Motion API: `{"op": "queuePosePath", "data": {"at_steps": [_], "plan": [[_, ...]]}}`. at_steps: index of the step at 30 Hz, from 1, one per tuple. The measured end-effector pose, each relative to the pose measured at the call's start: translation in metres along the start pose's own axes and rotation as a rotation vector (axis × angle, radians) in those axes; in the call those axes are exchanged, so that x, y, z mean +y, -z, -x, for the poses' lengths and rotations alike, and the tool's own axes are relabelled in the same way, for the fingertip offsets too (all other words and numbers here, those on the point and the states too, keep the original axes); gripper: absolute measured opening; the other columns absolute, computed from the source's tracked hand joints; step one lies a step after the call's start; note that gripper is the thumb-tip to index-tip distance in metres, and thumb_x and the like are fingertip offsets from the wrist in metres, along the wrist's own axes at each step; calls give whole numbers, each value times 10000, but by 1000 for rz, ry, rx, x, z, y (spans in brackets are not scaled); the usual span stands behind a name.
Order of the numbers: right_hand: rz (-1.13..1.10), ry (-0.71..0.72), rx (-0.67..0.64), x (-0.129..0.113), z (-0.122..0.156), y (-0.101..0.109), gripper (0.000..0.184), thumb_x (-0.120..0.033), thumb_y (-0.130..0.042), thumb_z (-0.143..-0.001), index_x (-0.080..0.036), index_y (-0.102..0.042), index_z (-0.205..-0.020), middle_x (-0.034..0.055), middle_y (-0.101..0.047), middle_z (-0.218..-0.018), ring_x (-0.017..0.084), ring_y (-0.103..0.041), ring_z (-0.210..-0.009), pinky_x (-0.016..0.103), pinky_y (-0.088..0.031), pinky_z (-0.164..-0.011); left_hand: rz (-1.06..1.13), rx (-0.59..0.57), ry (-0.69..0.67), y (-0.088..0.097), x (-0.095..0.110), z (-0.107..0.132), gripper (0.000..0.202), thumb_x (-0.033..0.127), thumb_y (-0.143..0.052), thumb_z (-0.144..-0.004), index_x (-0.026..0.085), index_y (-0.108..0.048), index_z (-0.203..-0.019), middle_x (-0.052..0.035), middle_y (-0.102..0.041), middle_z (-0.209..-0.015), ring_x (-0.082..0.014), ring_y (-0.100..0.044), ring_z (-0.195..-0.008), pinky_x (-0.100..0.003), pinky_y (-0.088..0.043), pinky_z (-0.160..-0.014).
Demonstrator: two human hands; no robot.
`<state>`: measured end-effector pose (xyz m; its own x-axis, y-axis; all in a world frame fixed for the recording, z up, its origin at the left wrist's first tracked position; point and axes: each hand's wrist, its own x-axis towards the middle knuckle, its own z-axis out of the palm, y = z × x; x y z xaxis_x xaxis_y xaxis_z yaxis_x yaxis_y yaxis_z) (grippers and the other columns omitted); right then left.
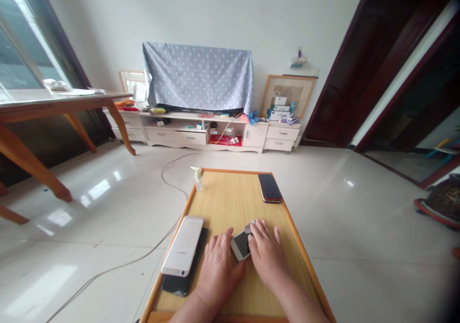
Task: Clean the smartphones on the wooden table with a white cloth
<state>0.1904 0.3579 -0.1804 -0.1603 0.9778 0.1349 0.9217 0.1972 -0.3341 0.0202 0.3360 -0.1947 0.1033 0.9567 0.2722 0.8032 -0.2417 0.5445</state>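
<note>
A small white phone (240, 247) with a dark screen lies at a slant on the wooden tabletop between my two hands. My left hand (218, 268) steadies it, fingers along its left side and thumb at its lower edge. Under the fingertips of my right hand (266, 250) is a small greyish piece, like a folded cloth (247, 228), at the phone's top end. That hand covers the phone's right part. To the left, a white phone with its back up (184, 246) rests on top of a black phone (176, 284).
The narrow table (230, 189) has a raised orange-brown rim. A pump bottle (198, 179) stands at its far left corner, and stacked dark phones (269, 188) lie at the far right. A cable (118, 267) runs over the tiled floor. A white cabinet (172, 136) stands against the wall.
</note>
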Motion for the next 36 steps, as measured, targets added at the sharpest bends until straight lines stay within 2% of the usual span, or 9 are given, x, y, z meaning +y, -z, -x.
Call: {"op": "queuePosePath", "data": {"at_steps": [7, 10, 14, 16, 20, 23, 27, 33, 36], "plan": [[-108, 254, -106, -24, 19, -4, 465, -342, -288, -1077, -291, -474, -1501, 30, -481, -1536, 224, -376, -1468, 533, -202, -1251, 6, -36, -9, -1, -3, 0, 550, 159, -471, -854, 163, -461, -1403, -146, -644, -1287, -293, -583, -1170, -505, -437, -1030], [-63, 158, -45, -11, 11, 3, 471, -348, -277, -1076, -267, -512, -1476, 60, -482, -1534, 252, -387, -1462, 582, -187, -1239, 3, -33, 10, 0, 0, 0, 581, 252, -569, -829, 169, -473, -1396, -141, -658, -1246, -308, -584, -1165, -503, -442, -1037], [-16, 29, -15, 0, 5, 7, 506, -379, -277, -1070, -199, -497, -1488, 110, -436, -1558, 291, -354, -1477, 621, -184, -1225, -21, -24, 3, 1, 3, 0, 649, 257, -623, -771, 173, -481, -1399, -129, -652, -1249, -313, -579, -1179, -490, -440, -1053], [-47, 70, -33, -5, 11, 6, 504, -383, -289, -1070, -195, -498, -1488, 104, -434, -1559, 285, -344, -1482, 597, -186, -1235, -19, -29, -4, 0, 2, 0, 614, 273, -605, -800, 165, -492, -1393, -132, -652, -1253, -308, -579, -1178, -488, -436, -1060], [-168, 226, -73, -19, 23, 4, 463, -366, -292, -1080, -291, -479, -1497, 30, -487, -1531, 222, -398, -1456, 525, -197, -1255, -22, -28, -22, -3, -2, 0, 525, 193, -475, -865, 177, -512, -1389, -130, -661, -1245, -275, -594, -1150, -472, -426, -1062], [-155, 171, -28, -12, 18, 5, 454, -353, -288, -1079, -300, -533, -1457, 26, -521, -1507, 226, -422, -1442, 542, -183, -1255, -37, -52, -15, -2, 1, -1, 535, 260, -533, -852, 173, -525, -1380, -140, -652, -1251, -293, -584, -1155, -482, -420, -1058], [-71, 46, 28, 0, 12, 8, 497, -375, -285, -1069, -198, -549, -1451, 104, -478, -1532, 288, -377, -1465, 582, -197, -1238, -64, -50, -6, 2, 11, 0, 539, 330, -579, -837, 183, -542, -1354, -128, -644, -1238, -307, -571, -1171, -484, -414, -1048], [-247, 253, -59, -13, 38, 18, 484, -390, -280, -1081, -289, -432, -1529, 32, -478, -1543, 224, -374, -1469, 497, -197, -1254, -124, -55, -23, 4, 20, 3, 448, 176, -475, -867, 189, -569, -1305, -104, -651, -1205, -244, -583, -1121, -403, -407, -1044], [-259, 218, -53, -5, 37, 25, 490, -395, -263, -1082, -263, -475, -1504, 52, -491, -1534, 230, -384, -1463, 510, -164, -1256, -160, -48, -42, 4, 26, 4, 413, 211, -508, -869, 195, -576, -1276, -95, -647, -1196, -245, -573, -1129, -391, -406, -1029]]}}
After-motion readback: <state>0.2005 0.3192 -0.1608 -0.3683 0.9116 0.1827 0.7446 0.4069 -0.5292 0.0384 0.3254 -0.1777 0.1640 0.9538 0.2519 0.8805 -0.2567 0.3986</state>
